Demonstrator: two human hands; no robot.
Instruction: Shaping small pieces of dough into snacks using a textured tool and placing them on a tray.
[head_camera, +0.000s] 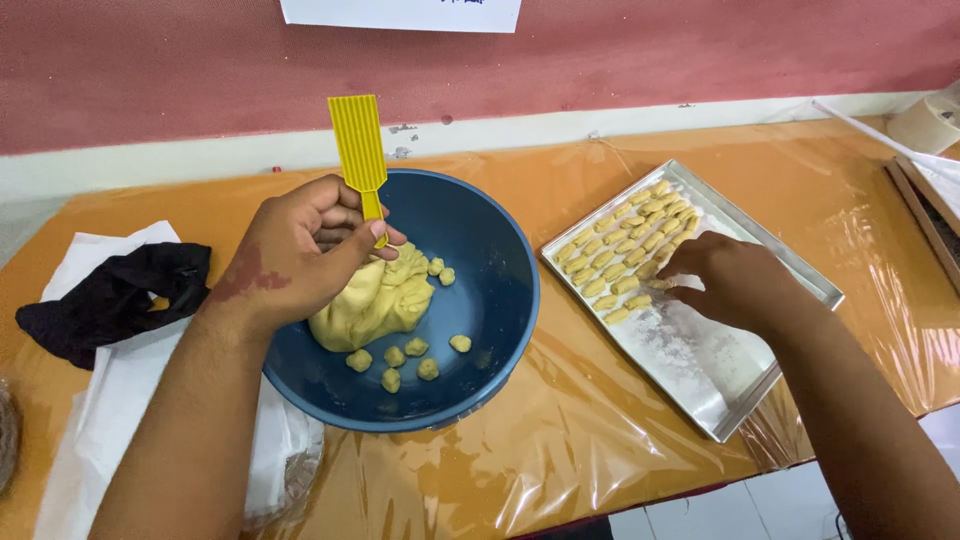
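1 view only, from a camera worn on the person's head. It looks steeply down and forward across the table (600, 440) toward the red wall (600, 60) beyond the hands. The range is close: both forearms enter from the bottom edge. The left hand (300, 250) sits left of centre and the right hand (735, 280) right of centre. The blue bowl (490, 300) lies between them and the metal tray (740, 370) under the right hand. No 2nd view overlaps.
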